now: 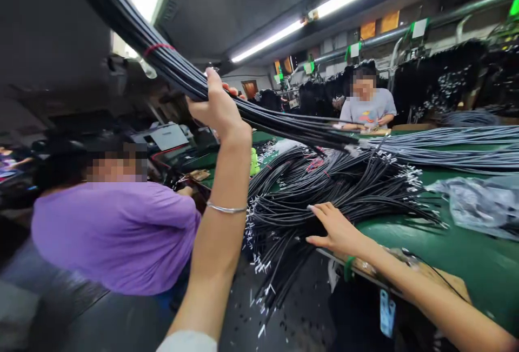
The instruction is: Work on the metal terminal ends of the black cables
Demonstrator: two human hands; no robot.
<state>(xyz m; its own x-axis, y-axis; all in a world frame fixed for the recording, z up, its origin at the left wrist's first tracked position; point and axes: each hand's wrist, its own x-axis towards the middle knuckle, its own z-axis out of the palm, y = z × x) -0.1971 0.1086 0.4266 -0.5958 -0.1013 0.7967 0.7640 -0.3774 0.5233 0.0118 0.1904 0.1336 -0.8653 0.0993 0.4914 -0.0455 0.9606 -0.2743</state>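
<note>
My left hand [222, 107] is raised high and closed around a long bundle of black cables [172, 68]. A red tie [160, 46] circles that bundle, which runs from the upper left down to the right, its far ends above the bench. Below lies a large pile of black cables [292, 200] with white-tipped ends, some hanging over the bench edge. At the near side of this pile is my right hand [340, 231], its thumb and fingers apart and nothing gripped in it. Whether its fingertips touch the cables, I cannot tell.
Grey cables [458, 149] stretch across the green bench [466, 257] at the right, behind a clear plastic bag [482, 203]. A person in purple [117, 238] bends close on my left. Another person [371, 106] works across the bench. Blue-handled snips [387, 311] hang below the edge.
</note>
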